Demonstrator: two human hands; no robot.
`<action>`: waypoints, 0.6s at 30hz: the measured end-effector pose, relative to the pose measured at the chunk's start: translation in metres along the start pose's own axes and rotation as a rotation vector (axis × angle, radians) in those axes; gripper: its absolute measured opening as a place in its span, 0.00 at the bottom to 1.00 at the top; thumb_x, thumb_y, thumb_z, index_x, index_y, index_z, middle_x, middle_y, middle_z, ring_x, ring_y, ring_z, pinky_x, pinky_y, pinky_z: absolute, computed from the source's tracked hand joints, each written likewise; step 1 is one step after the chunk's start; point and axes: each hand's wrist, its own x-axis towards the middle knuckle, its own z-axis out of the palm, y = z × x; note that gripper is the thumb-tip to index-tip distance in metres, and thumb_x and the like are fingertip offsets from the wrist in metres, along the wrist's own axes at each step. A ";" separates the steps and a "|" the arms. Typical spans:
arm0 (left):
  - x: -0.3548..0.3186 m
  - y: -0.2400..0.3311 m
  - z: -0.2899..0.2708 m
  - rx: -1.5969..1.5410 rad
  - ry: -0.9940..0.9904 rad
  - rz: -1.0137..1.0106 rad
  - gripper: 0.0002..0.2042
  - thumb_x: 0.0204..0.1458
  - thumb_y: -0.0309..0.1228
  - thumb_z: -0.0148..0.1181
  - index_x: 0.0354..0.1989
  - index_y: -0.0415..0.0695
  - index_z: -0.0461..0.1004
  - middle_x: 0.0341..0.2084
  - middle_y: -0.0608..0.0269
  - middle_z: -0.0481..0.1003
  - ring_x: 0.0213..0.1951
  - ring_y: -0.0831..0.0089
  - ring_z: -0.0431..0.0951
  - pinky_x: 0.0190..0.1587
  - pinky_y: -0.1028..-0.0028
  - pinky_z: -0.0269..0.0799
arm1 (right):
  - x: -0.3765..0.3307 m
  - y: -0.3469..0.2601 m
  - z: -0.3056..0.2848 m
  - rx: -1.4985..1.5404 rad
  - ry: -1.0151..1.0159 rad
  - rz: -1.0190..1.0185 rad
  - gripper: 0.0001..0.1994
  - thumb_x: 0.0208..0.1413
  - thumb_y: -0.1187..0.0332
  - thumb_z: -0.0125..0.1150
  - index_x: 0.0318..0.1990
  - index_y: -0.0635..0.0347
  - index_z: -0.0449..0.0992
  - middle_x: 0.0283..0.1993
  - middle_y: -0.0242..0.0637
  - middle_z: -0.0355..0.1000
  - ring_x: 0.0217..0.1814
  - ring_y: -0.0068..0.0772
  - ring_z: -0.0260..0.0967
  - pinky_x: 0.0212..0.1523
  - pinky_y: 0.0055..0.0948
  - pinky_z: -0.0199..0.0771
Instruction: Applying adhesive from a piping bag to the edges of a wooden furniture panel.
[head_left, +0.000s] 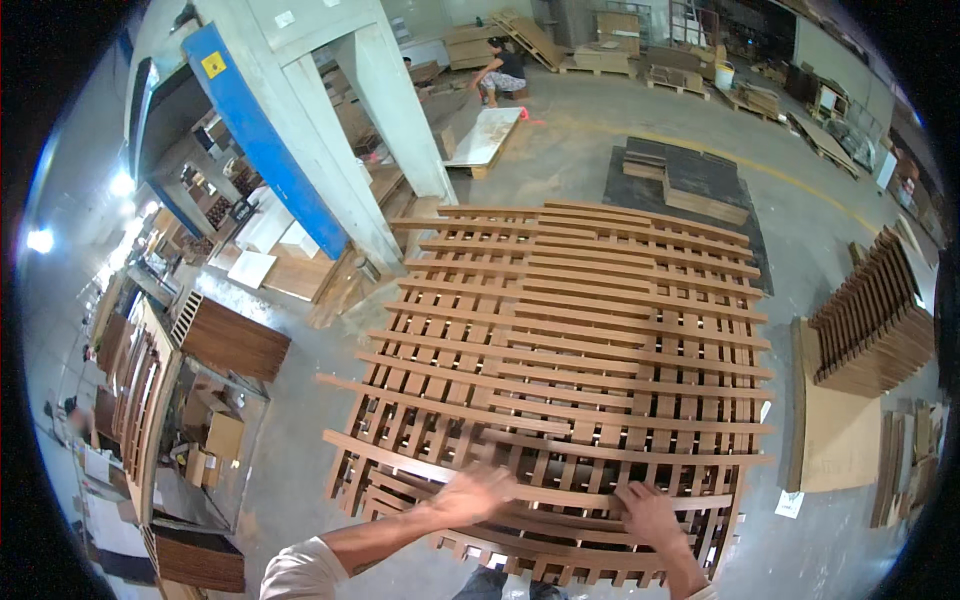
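In front of me stands a wide stack of brown wooden slats, laid crosswise in open layers. A long slat lies across the near part of the pile, its left end jutting past the side. My left hand is over this slat, smeared by motion, so its fingers are not clear. Farther right, my right hand has its fingers curled over the same slat near its right end. More slats of the pile lie beneath and nearer than both hands.
Left stands a rack with boards and cartons. A pale pillar with a blue panel rises at far left. Behind the pile, boards rest on a black sheet. Right are stacked brown panels. Another person squats far back.
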 end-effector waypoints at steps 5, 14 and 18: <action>-0.020 -0.037 0.028 -0.166 -0.390 -0.358 0.25 0.62 0.46 0.46 0.59 0.38 0.65 0.56 0.41 0.69 0.57 0.50 0.71 0.61 0.52 0.65 | -0.042 0.047 0.012 0.002 0.139 -0.012 0.22 0.41 0.71 0.68 0.49 0.54 0.74 0.46 0.42 0.71 0.51 0.47 0.69 0.56 0.47 0.66; -0.053 -0.071 0.157 -0.327 0.093 -0.208 0.25 0.58 0.52 0.54 0.42 0.36 0.73 0.42 0.40 0.73 0.44 0.45 0.74 0.47 0.53 0.71 | -0.064 0.062 0.066 0.022 -0.089 -0.002 0.25 0.51 0.67 0.65 0.57 0.58 0.68 0.47 0.49 0.71 0.52 0.52 0.69 0.53 0.47 0.65; -0.060 -0.093 0.127 -0.599 -0.010 -0.372 0.24 0.50 0.49 0.66 0.39 0.37 0.72 0.39 0.46 0.73 0.43 0.51 0.75 0.49 0.55 0.68 | -0.053 0.048 0.048 0.112 -0.256 0.136 0.30 0.51 0.60 0.69 0.59 0.57 0.64 0.46 0.50 0.72 0.47 0.57 0.71 0.46 0.50 0.70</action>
